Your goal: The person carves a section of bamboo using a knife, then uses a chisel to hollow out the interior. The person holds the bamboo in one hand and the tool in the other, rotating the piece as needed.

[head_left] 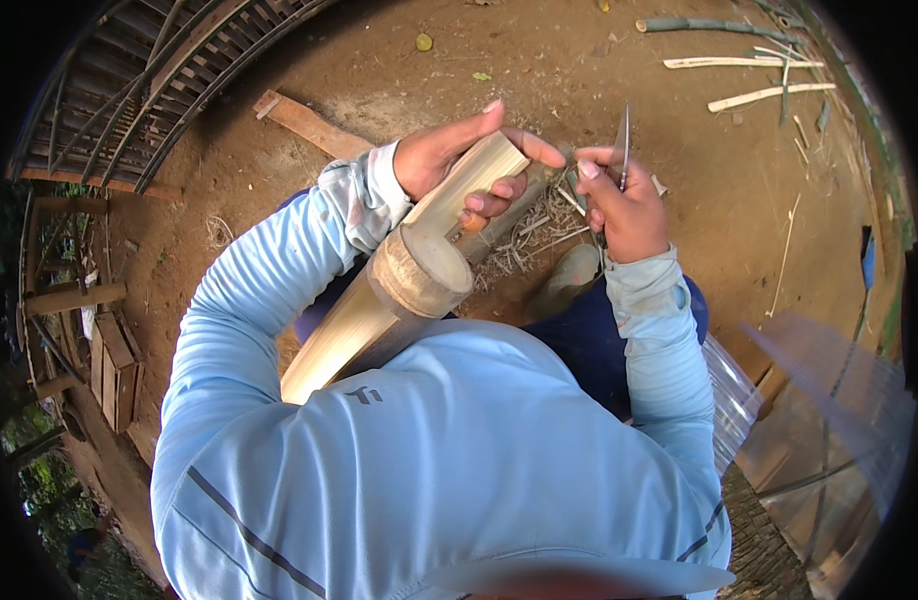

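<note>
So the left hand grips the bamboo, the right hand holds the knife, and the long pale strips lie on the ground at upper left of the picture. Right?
Not the strips: the head view shows the long pale strips on the ground at upper right. The left hand does grip the bamboo, and the right hand holds the knife.

Bamboo (pixel 331 338) pale yellow; shirt (pixel 449 440) light blue, dark-striped.
</note>
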`<state>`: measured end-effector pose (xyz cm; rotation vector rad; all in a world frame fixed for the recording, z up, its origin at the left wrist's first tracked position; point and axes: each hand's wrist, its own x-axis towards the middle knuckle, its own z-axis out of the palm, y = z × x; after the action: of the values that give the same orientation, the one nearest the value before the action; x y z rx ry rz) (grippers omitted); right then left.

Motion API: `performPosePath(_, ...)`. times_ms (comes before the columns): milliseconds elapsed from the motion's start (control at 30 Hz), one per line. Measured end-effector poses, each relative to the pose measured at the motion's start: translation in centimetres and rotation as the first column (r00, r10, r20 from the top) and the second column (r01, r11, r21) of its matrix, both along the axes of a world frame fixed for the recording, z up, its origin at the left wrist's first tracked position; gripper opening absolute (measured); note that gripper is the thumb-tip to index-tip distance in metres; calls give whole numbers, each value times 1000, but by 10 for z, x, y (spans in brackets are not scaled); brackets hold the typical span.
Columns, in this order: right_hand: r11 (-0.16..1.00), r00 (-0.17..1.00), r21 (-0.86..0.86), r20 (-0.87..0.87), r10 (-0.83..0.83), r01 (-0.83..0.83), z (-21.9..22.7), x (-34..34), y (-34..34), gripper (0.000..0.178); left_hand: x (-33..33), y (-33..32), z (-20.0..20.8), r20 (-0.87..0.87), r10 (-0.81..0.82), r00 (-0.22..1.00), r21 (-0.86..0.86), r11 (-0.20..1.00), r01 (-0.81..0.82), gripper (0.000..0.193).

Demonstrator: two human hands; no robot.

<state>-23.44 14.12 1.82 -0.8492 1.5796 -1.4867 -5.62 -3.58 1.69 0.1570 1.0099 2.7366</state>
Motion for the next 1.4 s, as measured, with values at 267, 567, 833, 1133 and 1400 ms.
performPosePath(267,999,999,-37,-12,34,-35,1,1,1,25,11,1,6,-57,223,973,-272,934,-230,53)
performPosePath(567,998,998,-32,-21,62,-63,3,2,3,24,6,4,-6,-378,322,868,-265,860,-435,40)
performPosePath(833,998,998,12,-5,63,-62,4,3,3,25,10,14,3,-140,310,940,-39,947,-318,74)
performPosePath(1133,997,998,45,-10,59,-58,1,3,1,24,18,8,-19,-42,42,998,97,995,-38,77)
performPosePath(1400,993,994,59,-31,105,-104,-9,0,-1,23,39,9,32,59,298,953,-487,841,-234,66)
